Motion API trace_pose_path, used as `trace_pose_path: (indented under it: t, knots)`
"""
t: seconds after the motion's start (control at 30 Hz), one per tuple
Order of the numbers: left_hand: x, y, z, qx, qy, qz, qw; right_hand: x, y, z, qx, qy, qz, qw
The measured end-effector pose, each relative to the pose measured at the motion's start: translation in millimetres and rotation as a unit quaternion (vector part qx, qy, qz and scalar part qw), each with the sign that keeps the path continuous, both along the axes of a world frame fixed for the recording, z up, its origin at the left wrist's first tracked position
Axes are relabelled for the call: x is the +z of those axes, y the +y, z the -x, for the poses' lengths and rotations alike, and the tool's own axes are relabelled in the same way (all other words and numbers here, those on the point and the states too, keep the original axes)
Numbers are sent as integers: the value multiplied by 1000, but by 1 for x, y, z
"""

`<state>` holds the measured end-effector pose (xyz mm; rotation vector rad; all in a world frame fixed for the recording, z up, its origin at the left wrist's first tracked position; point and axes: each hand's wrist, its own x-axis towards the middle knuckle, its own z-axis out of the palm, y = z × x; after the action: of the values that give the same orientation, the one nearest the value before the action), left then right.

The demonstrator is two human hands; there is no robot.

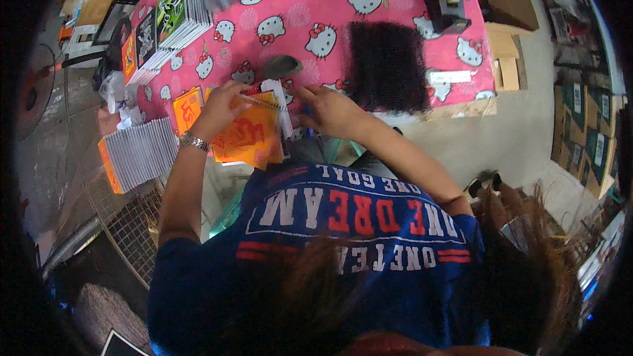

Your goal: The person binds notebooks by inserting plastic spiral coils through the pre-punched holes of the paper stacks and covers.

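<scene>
My left hand [228,102], with a metal watch on its wrist, is closed on the top of an orange spiral notebook [247,135] with red markings on its cover. The notebook is at the table's near edge, over my lap. White page edges [282,102] stand up along its right side. My right hand [330,112] is just right of these pages, thumb and fingers apart, with a gap between them; whether a fingertip touches the pages is hard to tell. More orange covers [188,111] lie left of my left hand. Beyond the notebook sits a dark grey rounded object [282,66].
A pile of black plastic coils [388,66] lies right on the pink patterned tablecloth [264,3]. Spiral notebooks are stacked far left [188,13] and near left [142,151]. A tape dispenser [450,0] stands far right, beside an open cardboard box [511,0].
</scene>
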<state>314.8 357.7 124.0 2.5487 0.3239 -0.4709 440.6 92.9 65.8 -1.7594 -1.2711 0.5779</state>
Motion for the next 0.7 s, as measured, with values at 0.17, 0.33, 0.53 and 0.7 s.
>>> trace_pose_path:
  t: [0.17,0.33,0.53,0.7]
  knots:
    - [-19,16,13,-118,-110,-15,987,1,30,26,-70,-80,75,992]
    - [-21,22,23,-174,-291,-98,936,50,51,45,-120,-270,63,953]
    - [21,20,41,-70,-329,80,938,131,31,88,-209,-363,12,908]
    - [86,13,64,-183,-484,-194,833,168,10,127,-247,-372,-40,894]
